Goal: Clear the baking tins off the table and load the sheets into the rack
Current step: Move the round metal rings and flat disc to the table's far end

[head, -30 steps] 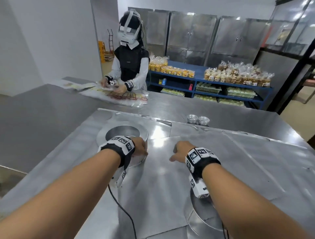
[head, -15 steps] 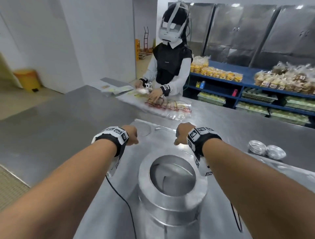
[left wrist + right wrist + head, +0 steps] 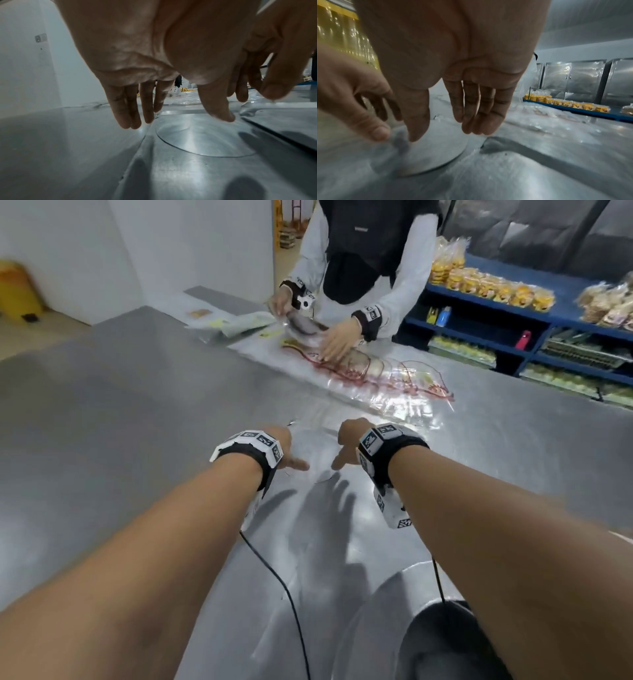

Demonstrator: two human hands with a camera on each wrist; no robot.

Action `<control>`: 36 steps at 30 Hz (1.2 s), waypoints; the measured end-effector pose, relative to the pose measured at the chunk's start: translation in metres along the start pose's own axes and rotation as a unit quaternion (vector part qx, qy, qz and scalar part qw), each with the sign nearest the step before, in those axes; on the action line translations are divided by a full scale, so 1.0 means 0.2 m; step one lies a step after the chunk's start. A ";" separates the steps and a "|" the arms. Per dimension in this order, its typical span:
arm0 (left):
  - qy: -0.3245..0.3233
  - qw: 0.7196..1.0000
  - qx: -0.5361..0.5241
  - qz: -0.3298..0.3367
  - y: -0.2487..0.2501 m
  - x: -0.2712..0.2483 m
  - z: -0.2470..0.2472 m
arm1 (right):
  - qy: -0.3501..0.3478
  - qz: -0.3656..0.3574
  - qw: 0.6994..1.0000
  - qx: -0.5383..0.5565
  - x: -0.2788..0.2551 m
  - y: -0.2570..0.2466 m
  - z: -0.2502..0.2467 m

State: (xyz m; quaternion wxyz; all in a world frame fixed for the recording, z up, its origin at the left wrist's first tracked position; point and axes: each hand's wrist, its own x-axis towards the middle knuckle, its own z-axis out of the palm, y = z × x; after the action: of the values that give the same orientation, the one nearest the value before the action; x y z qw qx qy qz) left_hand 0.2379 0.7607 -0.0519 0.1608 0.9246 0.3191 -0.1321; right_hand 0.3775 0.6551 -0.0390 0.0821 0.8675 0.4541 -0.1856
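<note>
My left hand [image 3: 279,448] and right hand [image 3: 349,445] hover with fingers straight and spread, holding nothing, over a thin, flat, round disc of brushed metal [image 3: 204,136] lying on a dull grey baking sheet [image 3: 318,542] on the steel table [image 3: 102,412]. The tall round shiny tin [image 3: 442,642], half a second ago centred between my arms, now sits under my right forearm.

Quick count: two hands reaching out, left hand [image 3: 279,448] and right hand [image 3: 349,445], one flat round metal disc [image 3: 204,136] on one metal sheet [image 3: 301,542], one round baking tin [image 3: 442,642] bottom right, one other person [image 3: 359,261] across the table, one yellow bin [image 3: 17,289].
</note>
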 end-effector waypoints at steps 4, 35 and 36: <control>-0.008 0.999 0.015 -0.032 -0.03 0.13 0.05 | -0.002 0.016 0.999 0.048 0.05 -0.02 0.09; 0.271 0.946 -0.172 0.043 0.58 -0.48 -0.51 | 0.264 0.083 0.890 0.362 -0.80 0.37 -0.47; 0.274 0.944 -0.172 0.059 0.65 -0.57 -0.54 | 0.273 0.077 0.886 0.366 -0.90 0.42 -0.49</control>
State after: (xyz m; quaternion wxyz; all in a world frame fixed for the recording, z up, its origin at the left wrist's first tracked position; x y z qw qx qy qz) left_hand 0.2483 0.6425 0.1132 0.2310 0.9004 0.3141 0.1930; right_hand 0.3772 0.5018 0.1201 -0.3542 0.8846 0.2906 -0.0873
